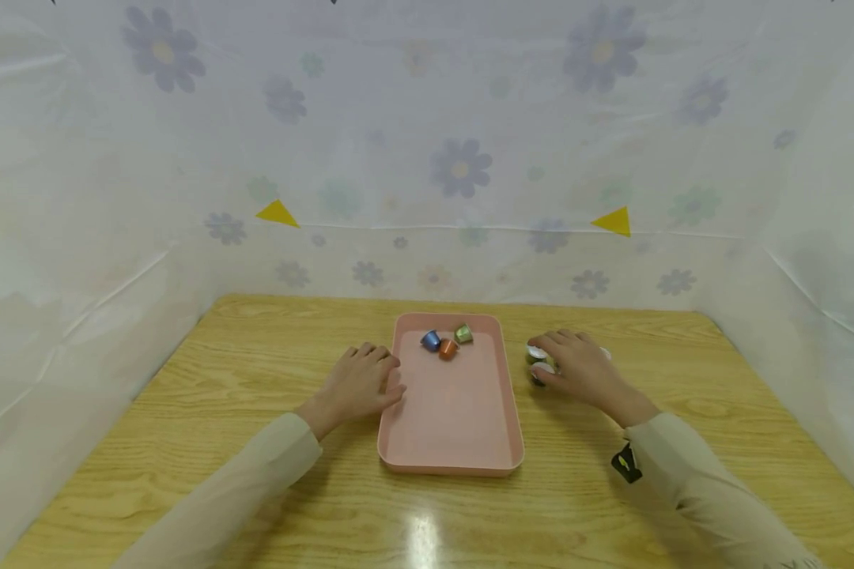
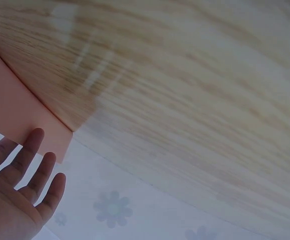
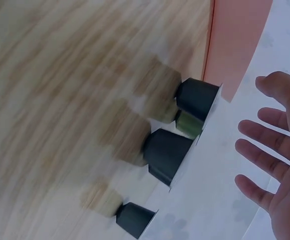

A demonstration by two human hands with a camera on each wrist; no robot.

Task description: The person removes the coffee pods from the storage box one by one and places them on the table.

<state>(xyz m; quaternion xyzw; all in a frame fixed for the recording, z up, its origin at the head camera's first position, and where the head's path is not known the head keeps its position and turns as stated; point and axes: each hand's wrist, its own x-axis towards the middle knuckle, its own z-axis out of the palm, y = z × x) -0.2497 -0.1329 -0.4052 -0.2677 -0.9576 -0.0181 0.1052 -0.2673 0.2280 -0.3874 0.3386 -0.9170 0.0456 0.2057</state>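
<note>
Head view: a pink tray (image 1: 450, 427) lies lengthwise at the middle of a wooden table (image 1: 221, 411), enclosed on three sides by translucent sheeting printed with flowers (image 1: 460, 167) and marked by two yellow triangles (image 1: 277, 212). At the far end of the tray lie three small capsules close together: one blue (image 1: 430, 341), one orange (image 1: 447, 348) and one green (image 1: 463, 333), the orange touching or nearly touching the blue. The left hand (image 1: 359, 385) rests palm down on the table just beside the tray's left rim, its fingers loosely spread and holding nothing; in the left wrist view the same hand (image 2: 14, 200) shows straight, slightly parted fingers next to a corner of the tray (image 2: 19, 117). The right hand (image 1: 576, 365) lies over a cluster of capsules (image 1: 538, 362) standing on the table just right of the tray, its fingers extended and reaching onto them. The right wrist view shows this hand (image 3: 280, 165) with fingers apart and relaxed, gripping nothing, near three dark capsules (image 3: 166, 152) and a green one (image 3: 187, 123) between them, all upside down on their wide rims, beside the tray wall (image 3: 235, 45). Both forearms wear pale beige sleeves (image 1: 690, 474).
</note>
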